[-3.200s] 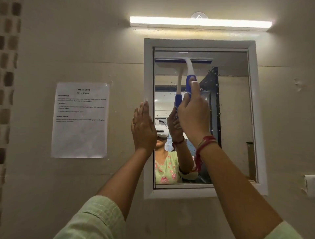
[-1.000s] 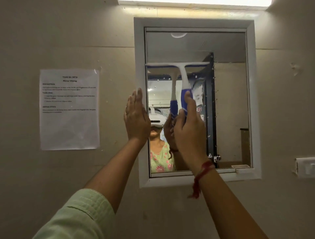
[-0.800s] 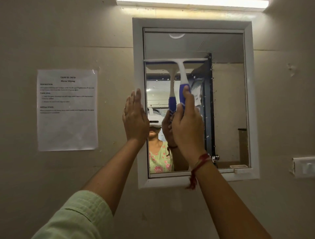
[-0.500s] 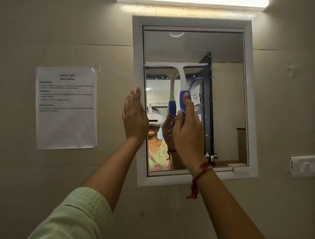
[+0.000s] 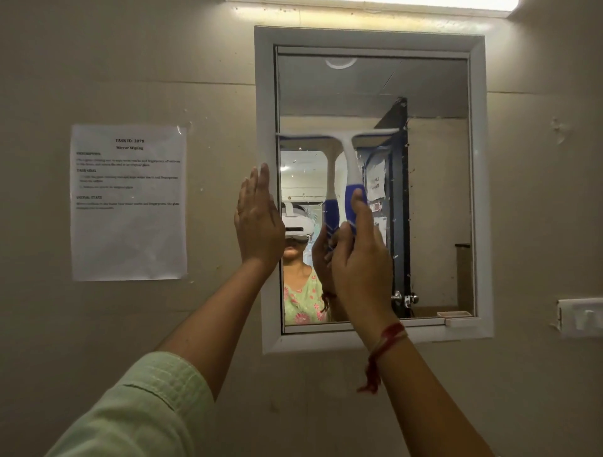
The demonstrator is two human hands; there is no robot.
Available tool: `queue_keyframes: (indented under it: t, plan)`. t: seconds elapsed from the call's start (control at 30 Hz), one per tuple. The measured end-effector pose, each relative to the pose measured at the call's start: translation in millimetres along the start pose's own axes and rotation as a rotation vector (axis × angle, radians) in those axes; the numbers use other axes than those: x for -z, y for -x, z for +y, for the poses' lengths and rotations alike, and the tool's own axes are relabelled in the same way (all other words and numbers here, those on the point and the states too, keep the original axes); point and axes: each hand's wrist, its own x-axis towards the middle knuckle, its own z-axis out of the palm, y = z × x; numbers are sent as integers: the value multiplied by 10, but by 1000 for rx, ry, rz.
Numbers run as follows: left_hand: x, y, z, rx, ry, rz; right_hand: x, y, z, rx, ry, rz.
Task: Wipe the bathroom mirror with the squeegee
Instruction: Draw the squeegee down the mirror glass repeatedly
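A white-framed mirror [image 5: 434, 195] hangs on the beige wall. My right hand [image 5: 360, 261] grips the blue handle of a white squeegee [image 5: 349, 156], thumb lying up along the handle. Its blade lies level against the glass, across the left half, a little above mid-height. My left hand [image 5: 257, 218] presses flat, fingers straight, on the left side of the mirror frame [image 5: 266, 98]. Small spots speckle the glass to the right of the blade.
A printed paper sheet [image 5: 129, 202] is stuck to the wall left of the mirror. A light bar [image 5: 424, 4] glows above the frame. A white switch plate [image 5: 580, 318] sits at the right edge. A small white tab [image 5: 460, 321] rests on the frame's lower right.
The squeegee blade has come down the glass from near the top of the mirror to about mid-height. My left hand has stayed flat on the frame.
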Motion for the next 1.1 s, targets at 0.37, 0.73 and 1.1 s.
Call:
queue_keyframes:
  t: [0.37, 0.73, 1.1]
  plan:
    - [-6, -10, -15, 1, 19, 16, -4, -243, -49, 9, -14, 31]
    - [-33, -20, -35, 11, -56, 54, 19, -189, -64, -22, -44, -15]
    - [-11, -1, -32, -12, 24, 32, -46, 272, -7, -66, -18, 2]
